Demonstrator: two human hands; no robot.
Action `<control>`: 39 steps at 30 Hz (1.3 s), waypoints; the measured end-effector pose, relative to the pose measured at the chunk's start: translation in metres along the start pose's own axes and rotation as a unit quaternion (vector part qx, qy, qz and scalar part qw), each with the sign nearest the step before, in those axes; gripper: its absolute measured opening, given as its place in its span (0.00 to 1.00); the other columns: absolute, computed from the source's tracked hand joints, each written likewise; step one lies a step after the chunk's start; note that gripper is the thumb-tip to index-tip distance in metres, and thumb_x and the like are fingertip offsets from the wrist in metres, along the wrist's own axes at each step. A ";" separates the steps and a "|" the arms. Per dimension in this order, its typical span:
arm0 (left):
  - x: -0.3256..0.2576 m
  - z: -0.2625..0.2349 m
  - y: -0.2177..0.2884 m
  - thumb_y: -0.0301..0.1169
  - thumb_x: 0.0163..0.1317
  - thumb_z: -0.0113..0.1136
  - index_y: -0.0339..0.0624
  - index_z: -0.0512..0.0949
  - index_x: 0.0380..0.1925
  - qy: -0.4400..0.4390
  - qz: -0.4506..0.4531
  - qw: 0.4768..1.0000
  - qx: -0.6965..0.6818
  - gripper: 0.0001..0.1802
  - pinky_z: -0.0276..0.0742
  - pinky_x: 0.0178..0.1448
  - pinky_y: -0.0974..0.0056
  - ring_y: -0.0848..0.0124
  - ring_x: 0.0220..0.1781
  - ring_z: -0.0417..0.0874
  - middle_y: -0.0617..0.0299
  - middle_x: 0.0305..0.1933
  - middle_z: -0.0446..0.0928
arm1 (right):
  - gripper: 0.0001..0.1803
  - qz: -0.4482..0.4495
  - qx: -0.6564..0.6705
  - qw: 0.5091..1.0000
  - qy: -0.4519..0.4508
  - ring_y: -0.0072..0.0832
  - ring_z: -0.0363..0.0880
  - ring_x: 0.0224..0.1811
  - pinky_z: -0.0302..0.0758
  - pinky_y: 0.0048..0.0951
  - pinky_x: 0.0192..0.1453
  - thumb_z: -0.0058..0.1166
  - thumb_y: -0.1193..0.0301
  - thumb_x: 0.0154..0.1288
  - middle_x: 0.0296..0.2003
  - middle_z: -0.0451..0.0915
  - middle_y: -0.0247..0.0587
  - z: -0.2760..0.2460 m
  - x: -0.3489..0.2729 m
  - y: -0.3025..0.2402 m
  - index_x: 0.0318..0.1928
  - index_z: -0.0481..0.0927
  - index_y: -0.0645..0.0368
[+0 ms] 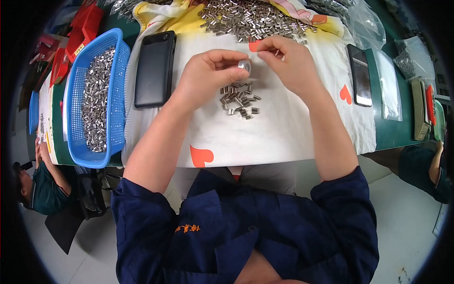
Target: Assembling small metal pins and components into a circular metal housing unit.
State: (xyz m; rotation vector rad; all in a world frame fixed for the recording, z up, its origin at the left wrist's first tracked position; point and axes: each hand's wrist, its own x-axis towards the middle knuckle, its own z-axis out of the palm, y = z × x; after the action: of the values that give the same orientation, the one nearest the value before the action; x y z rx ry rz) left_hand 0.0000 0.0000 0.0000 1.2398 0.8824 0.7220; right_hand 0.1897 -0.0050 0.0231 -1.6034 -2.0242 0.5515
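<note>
My left hand (201, 78) is closed round a small, round, silvery metal piece (244, 66) with a pale middle; its exact kind cannot be made out. Close beside it, my right hand (294, 64) is pinched, its thumb and forefinger near the piece. Anything between those fingertips is too small or hidden to name. Below the hands, a small heap of short metal cylinders (239, 100) lies on the white cloth (279, 137) with red hearts. A much larger pile of similar cylinders (255, 21) spreads at the cloth's far side.
At the left stands a blue plastic basket (116, 118) full of metal cylinders, with a black power bank (155, 68) beside it. A phone (362, 78) and clear plastic bags (390, 90) lie at the right. Red bins (85, 28) stand far left. Other people sit at both sides.
</note>
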 end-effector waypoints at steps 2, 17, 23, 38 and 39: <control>0.000 0.000 -0.001 0.22 0.51 0.60 0.34 0.74 0.42 0.018 0.029 0.993 -0.115 0.16 0.74 0.43 0.74 0.75 0.37 0.78 0.59 0.36 0.78 | 0.06 -0.006 0.238 0.971 -0.029 0.21 0.73 0.32 0.69 0.20 0.38 0.53 0.76 0.53 0.32 0.77 0.33 -0.002 -0.005 -0.007 0.34 0.79 0.61; 0.000 0.005 0.002 0.22 0.50 0.61 0.31 0.74 0.40 0.055 0.032 0.997 -0.052 0.15 0.75 0.41 0.74 0.76 0.36 0.78 0.57 0.35 0.78 | 0.06 -0.180 0.025 0.977 0.110 0.32 0.76 0.26 0.72 0.26 0.31 0.55 0.74 0.48 0.25 0.78 0.39 0.012 -0.013 -0.014 0.29 0.79 0.60; -0.003 0.004 0.002 0.22 0.49 0.62 0.31 0.75 0.40 0.040 0.018 0.998 -0.038 0.16 0.75 0.41 0.75 0.77 0.36 0.78 0.59 0.34 0.78 | 0.07 -0.070 0.165 0.983 -0.028 0.30 0.75 0.23 0.71 0.25 0.30 0.54 0.74 0.50 0.22 0.77 0.39 0.000 -0.010 -0.011 0.32 0.78 0.59; -0.002 0.008 0.003 0.24 0.47 0.65 0.38 0.78 0.37 0.009 -0.006 1.000 0.024 0.14 0.72 0.38 0.78 0.83 0.32 0.75 0.69 0.28 0.76 | 0.08 -0.090 -0.140 0.981 0.096 0.38 0.72 0.38 0.69 0.34 0.44 0.50 0.74 0.51 0.30 0.77 0.41 0.016 0.012 0.032 0.33 0.80 0.56; -0.002 0.009 0.003 0.24 0.47 0.65 0.38 0.78 0.37 0.009 -0.007 1.000 0.023 0.14 0.72 0.38 0.78 0.83 0.32 0.75 0.69 0.28 0.76 | 0.08 -0.087 -0.121 0.983 0.106 0.39 0.72 0.37 0.69 0.34 0.43 0.50 0.75 0.51 0.30 0.77 0.42 0.015 0.011 0.033 0.33 0.80 0.56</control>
State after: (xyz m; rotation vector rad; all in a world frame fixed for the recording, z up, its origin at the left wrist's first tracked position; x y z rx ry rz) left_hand 0.0062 -0.0057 0.0040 1.2696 0.9262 0.7059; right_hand 0.2043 0.0128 -0.0072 -1.5232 -2.1030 0.0678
